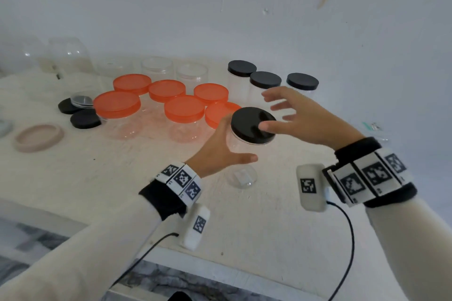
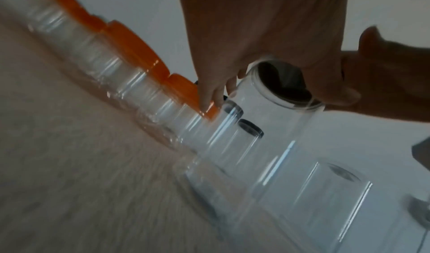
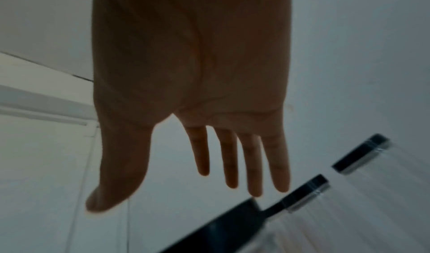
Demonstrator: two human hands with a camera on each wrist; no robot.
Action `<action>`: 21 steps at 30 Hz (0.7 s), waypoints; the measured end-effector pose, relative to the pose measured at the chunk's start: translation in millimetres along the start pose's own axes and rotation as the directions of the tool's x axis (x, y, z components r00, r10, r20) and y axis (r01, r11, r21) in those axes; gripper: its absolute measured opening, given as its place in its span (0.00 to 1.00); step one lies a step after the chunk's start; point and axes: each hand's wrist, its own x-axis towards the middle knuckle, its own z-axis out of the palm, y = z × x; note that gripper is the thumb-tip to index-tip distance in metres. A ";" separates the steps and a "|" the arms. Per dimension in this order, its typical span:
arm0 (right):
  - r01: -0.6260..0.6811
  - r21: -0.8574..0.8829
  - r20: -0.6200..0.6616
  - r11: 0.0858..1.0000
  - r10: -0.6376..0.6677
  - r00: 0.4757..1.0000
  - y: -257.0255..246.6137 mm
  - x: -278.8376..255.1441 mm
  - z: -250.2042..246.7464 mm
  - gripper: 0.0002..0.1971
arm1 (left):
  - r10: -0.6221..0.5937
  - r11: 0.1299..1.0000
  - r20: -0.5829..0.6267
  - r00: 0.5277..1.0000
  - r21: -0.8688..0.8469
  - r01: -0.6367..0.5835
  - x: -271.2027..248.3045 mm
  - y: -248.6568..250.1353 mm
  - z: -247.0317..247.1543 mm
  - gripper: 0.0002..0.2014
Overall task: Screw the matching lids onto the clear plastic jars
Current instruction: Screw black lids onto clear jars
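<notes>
Landmark: we place everything against the black-lidded jar [image 1: 247,144], which stands upright on the worktop [image 1: 97,178] near its front, between our two hands.
Far left of it: a beige ring-shaped lid [image 1: 38,137] lies flat, well apart from the jar.
Left of it: two loose black lids [image 1: 85,118] and a small clear container [image 1: 82,99] sit together; their matching jars are not lidded yet, we judge.
Left and behind: a cluster of orange-lidded jars [image 1: 184,108]; the nearest orange lid sits just behind the jar.
Left hand: our left hand [image 1: 220,151] grips the jar's clear wall below the lid, thumb in front and fingers [image 2: 209,98] curled round the far side, as the left wrist view shows.
Jar and lid: the black lid [image 1: 253,124] sits level on the jar's mouth; the jar's long axis is vertical.
Right hand: our right hand [image 1: 303,117] hovers to the right of and slightly above the lid, fingers [image 3: 229,165] spread straight and holding nothing; the thumb tip lies over the lid's top, though contact we cannot tell.
Behind and right: three black-lidded jars [image 1: 265,85] stand in a row near the wall [image 1: 244,7].
Key relation: the lid lies left of and just below the right fingers, so the right hand is the nearer one for twisting, while the left steadies the body.
Judgement: whether the lid is fully tight we cannot tell.
</notes>
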 end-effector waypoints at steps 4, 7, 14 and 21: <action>0.095 -0.329 0.212 0.939 -0.024 0.977 -19.6 15.3 2.5 0.40 | 0.011 0.997 -0.068 0.998 -0.073 -0.016 -1.3 -6.6 13.1 0.44; 0.132 -0.425 0.266 0.896 -0.016 0.964 -27.1 24.2 0.0 0.39 | 0.017 0.995 -0.096 0.995 -0.100 -0.027 -1.0 -8.2 17.0 0.47; 0.178 -0.455 0.354 0.872 -0.006 0.935 -39.4 31.3 -3.3 0.33 | 0.011 0.992 -0.081 0.997 -0.123 -0.021 0.0 -11.3 14.7 0.48; 0.251 -0.440 0.483 0.862 -0.009 0.875 -42.0 34.6 -4.7 0.36 | -0.034 0.990 -0.023 0.999 -0.139 0.031 1.1 -11.9 8.8 0.49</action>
